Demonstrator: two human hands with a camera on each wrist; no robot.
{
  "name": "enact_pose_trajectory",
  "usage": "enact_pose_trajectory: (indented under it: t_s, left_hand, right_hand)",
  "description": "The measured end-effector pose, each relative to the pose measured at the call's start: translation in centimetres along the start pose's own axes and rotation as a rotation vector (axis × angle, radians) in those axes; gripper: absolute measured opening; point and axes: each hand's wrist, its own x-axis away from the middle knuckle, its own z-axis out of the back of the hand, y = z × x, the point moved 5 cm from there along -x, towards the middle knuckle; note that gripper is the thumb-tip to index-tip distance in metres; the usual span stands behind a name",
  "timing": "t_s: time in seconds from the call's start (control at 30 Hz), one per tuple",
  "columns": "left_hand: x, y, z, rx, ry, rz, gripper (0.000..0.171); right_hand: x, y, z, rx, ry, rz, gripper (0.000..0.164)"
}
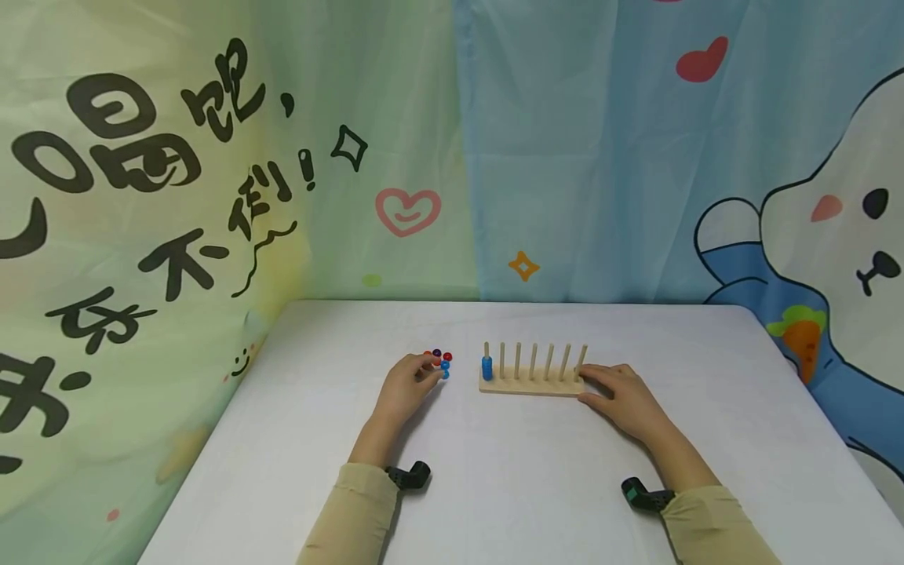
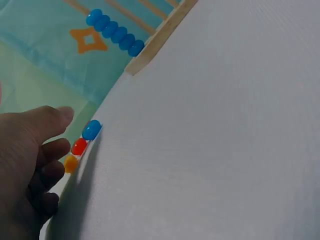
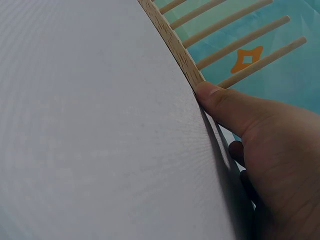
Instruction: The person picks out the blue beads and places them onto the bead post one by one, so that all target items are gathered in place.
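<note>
A wooden peg board (image 1: 531,387) with a row of upright pegs stands on the table. Stacked blue beads (image 1: 487,369) fill the lower part of its leftmost peg. My right hand (image 1: 625,399) grips the board's right end, with the thumb (image 3: 207,92) against the near edge; its other fingers are partly hidden behind. To the left, my left hand (image 1: 406,388) hovers at a small cluster of loose beads, thumb and fingers apart and loosely bent. In the left wrist view a blue bead (image 2: 92,130), a red bead (image 2: 79,146) and an orange bead (image 2: 70,164) lie just past the fingers.
The white table (image 1: 508,486) runs back to a printed cloth backdrop (image 1: 537,157). A dark wrist camera (image 1: 411,475) sits on the left wrist and another camera (image 1: 646,496) on the right. Dark and red beads (image 1: 448,356) lie at the cluster's far side.
</note>
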Motion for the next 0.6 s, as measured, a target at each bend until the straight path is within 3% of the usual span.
enact_pose_trajectory:
  t_s: [0.13, 0.6]
  left_hand:
    - [0.0, -0.3, -0.3, -0.022, 0.011, 0.000, 0.024]
    - [0.0, 0.1, -1.4, -0.246, 0.037, 0.040, 0.032]
  right_hand:
    - [0.0, 0.0, 0.0, -0.006, 0.002, 0.003, 0.055]
    - [-0.1, 0.2, 0.0, 0.005, -0.002, -0.006, 0.054]
